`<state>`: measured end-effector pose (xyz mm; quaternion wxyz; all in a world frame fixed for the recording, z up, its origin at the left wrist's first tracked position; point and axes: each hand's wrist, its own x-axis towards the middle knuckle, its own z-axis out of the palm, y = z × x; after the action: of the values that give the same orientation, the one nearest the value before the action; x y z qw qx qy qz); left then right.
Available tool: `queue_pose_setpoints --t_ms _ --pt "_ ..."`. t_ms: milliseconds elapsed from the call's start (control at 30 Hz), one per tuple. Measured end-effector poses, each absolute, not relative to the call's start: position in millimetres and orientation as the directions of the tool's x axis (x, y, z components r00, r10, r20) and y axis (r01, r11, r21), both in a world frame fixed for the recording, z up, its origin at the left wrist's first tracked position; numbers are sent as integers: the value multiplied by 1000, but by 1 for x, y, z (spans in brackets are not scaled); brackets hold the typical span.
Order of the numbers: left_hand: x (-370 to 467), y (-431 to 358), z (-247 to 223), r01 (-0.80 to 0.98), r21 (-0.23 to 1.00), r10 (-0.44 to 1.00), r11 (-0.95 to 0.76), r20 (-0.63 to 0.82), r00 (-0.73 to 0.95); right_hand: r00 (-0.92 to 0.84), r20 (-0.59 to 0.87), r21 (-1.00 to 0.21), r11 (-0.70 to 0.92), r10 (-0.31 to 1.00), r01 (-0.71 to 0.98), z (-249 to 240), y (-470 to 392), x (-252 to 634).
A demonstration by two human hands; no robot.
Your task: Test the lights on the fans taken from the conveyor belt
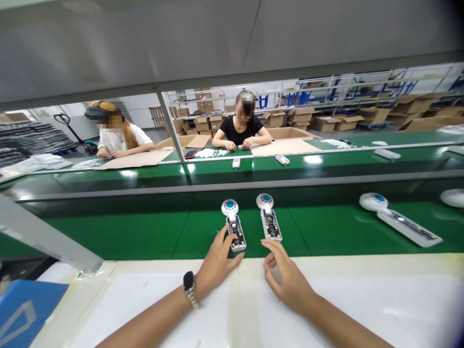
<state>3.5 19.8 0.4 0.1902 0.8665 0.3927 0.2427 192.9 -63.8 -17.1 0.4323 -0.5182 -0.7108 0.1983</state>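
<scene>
"What's the biggest thing there?"

"The green conveyor belt."

"And the hands?"

"Left hand: fingers apart, touching the left round-headed electronic device. Right hand: loosely curled, thumb and fingers parted, just beside the right round-headed electronic device; contact, I can't tell."

"Devices where?"

"Both on the belt, side by side, apart."

white device, matching device just right, round blue-centred heads, dark circuit boards exposed, flat on green belt
</scene>
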Motion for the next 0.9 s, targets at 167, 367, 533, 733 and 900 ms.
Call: queue_pose_setpoints --t_ms 167,367,533,733,900 --pt "3 26 -7 587 598 830 -546 294 473 -119 344 -776 353 931 523 -15 -67 192" --pt "0 32 -12 576 665 879 -475 332 342 -67 262 -912 270 963 309 -17 -66 183" --pt "2 16 -2 410 615 731 -674 470 496 32 151 -988 151 988 7 -12 -62 175" --pt "4 1 8 152 326 275 -933 373 886 3 149 -948 144 989 -283 -8 -54 171" --pt "-1 6 3 133 390 314 -911 447 838 22 -77 -905 -61 997 -421 -5 -49 172"
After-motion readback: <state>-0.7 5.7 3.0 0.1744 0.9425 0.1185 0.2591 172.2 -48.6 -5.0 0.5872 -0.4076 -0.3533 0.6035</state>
